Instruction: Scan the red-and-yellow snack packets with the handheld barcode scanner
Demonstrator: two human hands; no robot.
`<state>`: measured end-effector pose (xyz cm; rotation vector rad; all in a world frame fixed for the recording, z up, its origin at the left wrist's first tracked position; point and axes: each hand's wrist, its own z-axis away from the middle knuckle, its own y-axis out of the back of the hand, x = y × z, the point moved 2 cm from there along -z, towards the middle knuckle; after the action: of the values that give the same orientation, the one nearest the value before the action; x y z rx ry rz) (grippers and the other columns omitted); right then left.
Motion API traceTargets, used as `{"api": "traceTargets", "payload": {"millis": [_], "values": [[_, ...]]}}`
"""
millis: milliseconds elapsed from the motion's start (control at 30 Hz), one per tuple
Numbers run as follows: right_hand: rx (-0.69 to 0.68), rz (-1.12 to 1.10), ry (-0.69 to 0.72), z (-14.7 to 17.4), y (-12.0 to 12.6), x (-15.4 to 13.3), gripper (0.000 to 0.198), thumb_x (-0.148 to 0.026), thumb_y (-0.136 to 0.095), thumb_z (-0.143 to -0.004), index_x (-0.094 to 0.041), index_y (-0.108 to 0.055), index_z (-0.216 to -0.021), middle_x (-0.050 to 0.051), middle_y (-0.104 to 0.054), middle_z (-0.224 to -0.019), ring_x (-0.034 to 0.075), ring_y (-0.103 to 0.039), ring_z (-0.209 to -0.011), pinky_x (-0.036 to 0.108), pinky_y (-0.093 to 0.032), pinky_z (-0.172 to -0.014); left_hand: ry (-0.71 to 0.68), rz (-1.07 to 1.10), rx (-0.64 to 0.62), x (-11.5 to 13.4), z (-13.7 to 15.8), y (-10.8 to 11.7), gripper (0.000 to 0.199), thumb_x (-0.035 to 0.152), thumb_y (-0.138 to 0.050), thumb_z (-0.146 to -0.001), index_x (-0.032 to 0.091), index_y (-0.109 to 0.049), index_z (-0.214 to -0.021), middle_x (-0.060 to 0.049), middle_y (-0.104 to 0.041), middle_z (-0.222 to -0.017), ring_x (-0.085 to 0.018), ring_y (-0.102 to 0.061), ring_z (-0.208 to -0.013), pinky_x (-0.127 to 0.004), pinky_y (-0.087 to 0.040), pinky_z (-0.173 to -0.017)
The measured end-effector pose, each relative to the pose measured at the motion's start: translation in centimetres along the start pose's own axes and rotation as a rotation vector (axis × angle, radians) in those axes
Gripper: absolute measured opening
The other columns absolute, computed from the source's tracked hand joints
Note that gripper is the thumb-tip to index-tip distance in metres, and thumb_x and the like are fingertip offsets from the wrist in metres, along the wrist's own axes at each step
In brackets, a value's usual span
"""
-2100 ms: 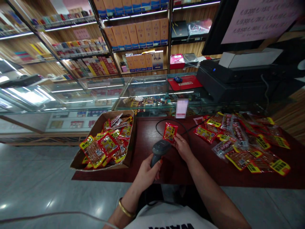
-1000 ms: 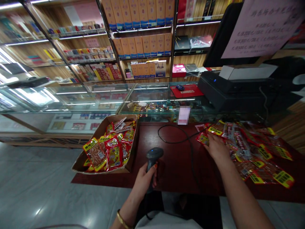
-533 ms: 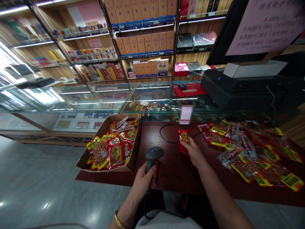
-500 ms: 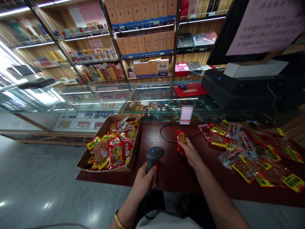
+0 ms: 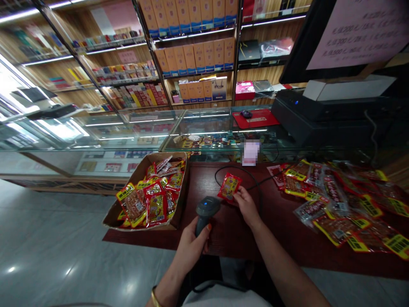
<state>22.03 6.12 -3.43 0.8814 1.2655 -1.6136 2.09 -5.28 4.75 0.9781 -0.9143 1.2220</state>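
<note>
My left hand (image 5: 194, 241) is wrapped round the handle of a dark grey barcode scanner (image 5: 207, 207), whose head shows a small blue light. In my right hand (image 5: 247, 205) is a small red and yellow snack packet (image 5: 229, 186), pinched at its lower right corner, with its broad face turned up. The packet is just beyond and to the right of the scanner head, above the dark red wooden tabletop (image 5: 204, 179). To the left a cardboard box (image 5: 175, 221) holds several similar snack packets (image 5: 156, 207).
Several loose snack packets (image 5: 338, 226) lie spread at the table's right. A black cable (image 5: 218, 170) loops behind my right hand. Past the table's far edge stands a glass display counter (image 5: 204, 123) with a red mouse pad (image 5: 265, 119); a dark monitor (image 5: 297, 51) rises at right.
My right hand has moved left with the snack packet, closer to the scanner. The packet has turned so its broad face shows. My left hand with the scanner has hardly moved.
</note>
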Motion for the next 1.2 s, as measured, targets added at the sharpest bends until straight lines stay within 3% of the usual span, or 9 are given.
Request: {"api": "traceTargets", "payload": {"millis": [367, 900, 1200], "values": [[0.006, 0.053, 0.017, -0.5, 0.2, 0.8, 0.034, -0.037, -0.066, -0.099, -0.019, -0.062, -0.128, 0.008, -0.067, -0.126, 0.022, -0.07, -0.103, 0.043, -0.06, -0.087, -0.084, -0.181, -0.087, 1.6, 1.2, -0.7, 0.022, 0.038, -0.064, -0.089, 0.016, -0.068, -0.094, 0.005, -0.056, -0.06, -0.012, -0.052, -0.05, -0.021, -0.04, -0.048], [0.008, 0.035, 0.022, -0.5, 0.3, 0.9, 0.035, -0.037, -0.066, -0.099, -0.019, -0.062, -0.128, 0.008, -0.067, -0.126, 0.022, -0.07, -0.102, 0.043, -0.06, -0.087, -0.078, -0.169, -0.095, 1.8, 1.2, -0.6, 0.023, 0.04, -0.063, -0.091, 0.017, -0.065, -0.093, 0.005, -0.056, -0.058, -0.012, -0.051, -0.046, -0.021, -0.041, -0.046], [0.076, 0.02, 0.031, 0.1, 0.1, -0.6, 0.034, -0.04, -0.064, -0.1, -0.018, -0.062, -0.126, 0.007, -0.069, -0.12, 0.02, -0.07, -0.097, 0.041, -0.061, -0.084, -0.029, -0.084, -0.003, 0.0, 0.1, 0.1, 0.034, 0.053, -0.065, -0.086, 0.019, -0.06, -0.089, 0.008, -0.051, -0.049, -0.012, -0.047, -0.041, -0.021, -0.038, -0.04]]}}
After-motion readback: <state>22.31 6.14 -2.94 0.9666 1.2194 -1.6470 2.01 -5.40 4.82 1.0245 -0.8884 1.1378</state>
